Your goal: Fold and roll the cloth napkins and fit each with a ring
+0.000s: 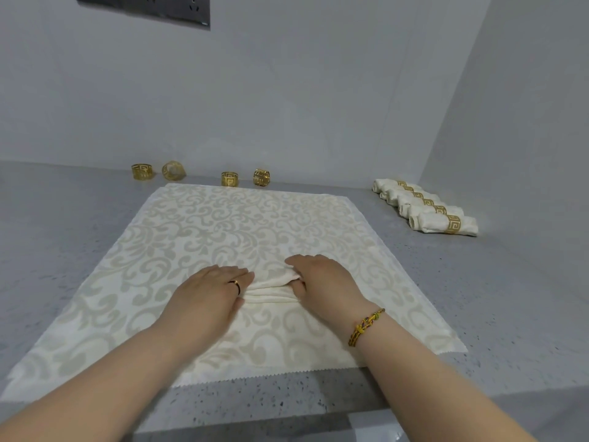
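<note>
Cream napkins already rolled and ringed (427, 207), about five, are laid in a row at the far right of the grey counter (478, 298), while four gold rings (230, 179) are left loose along the far edge, so roughly half the work is judged done. One plain napkin (274, 287), partly rolled, is found at the middle of a patterned cloth (223, 224), directly between the hands: its right end is gripped by the curled right hand (322, 279), its left end pressed by the straight-fingered left hand (207, 291).
</note>
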